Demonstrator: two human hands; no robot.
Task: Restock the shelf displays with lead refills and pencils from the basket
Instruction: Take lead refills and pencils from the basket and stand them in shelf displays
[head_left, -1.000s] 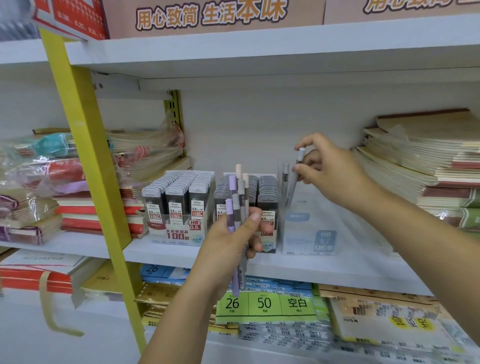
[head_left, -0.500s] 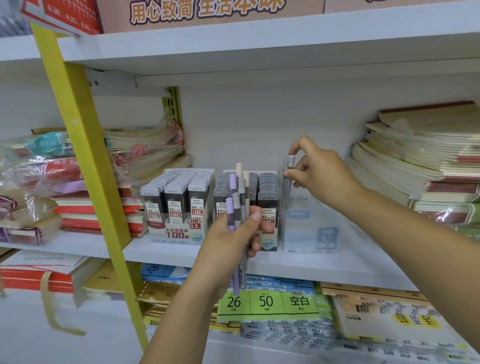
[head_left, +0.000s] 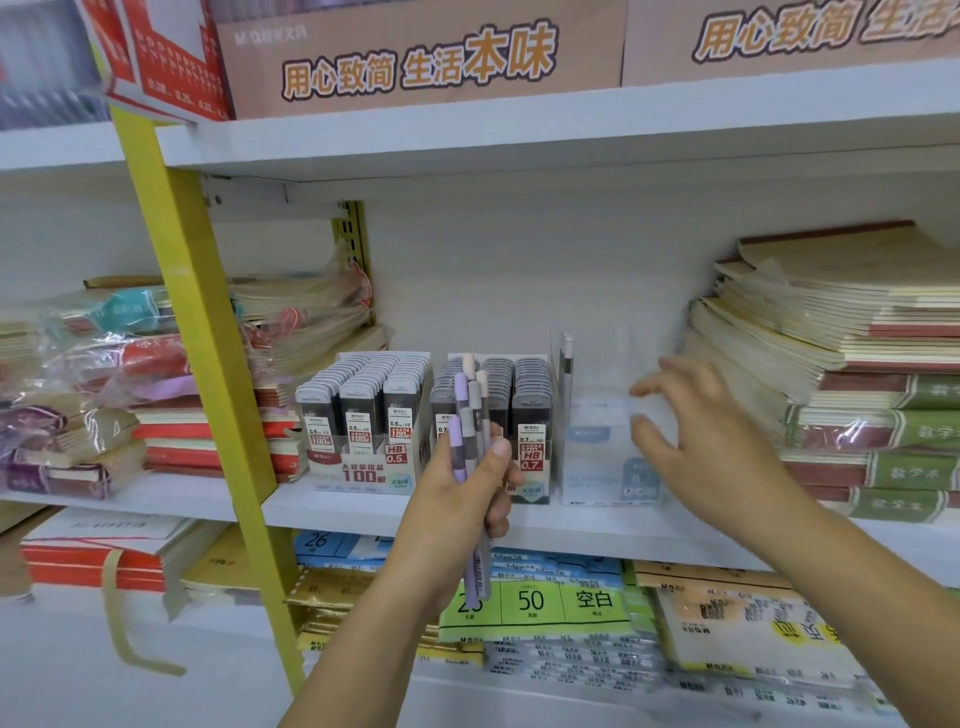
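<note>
My left hand grips a bundle of several mechanical pencils, purple, grey and cream, held upright in front of the shelf. Two display boxes of lead refills stand on the white shelf: the 0.5 box at the left and the 0.7 box beside it. Right of them is a clear plastic pencil display with one grey pencil standing at its back left corner. My right hand, fingers spread and holding nothing, hovers in front of that clear display.
A yellow upright post crosses the left side. Wrapped notebook stacks lie at the left, and tall notebook piles at the right. Paper pads with green labels fill the shelf below. Cardboard boxes sit on the shelf above.
My right hand let go of the grey pencil, which now stands in the clear display, and drew back down and to the right with fingers spread. My left hand kept its bundle still.
</note>
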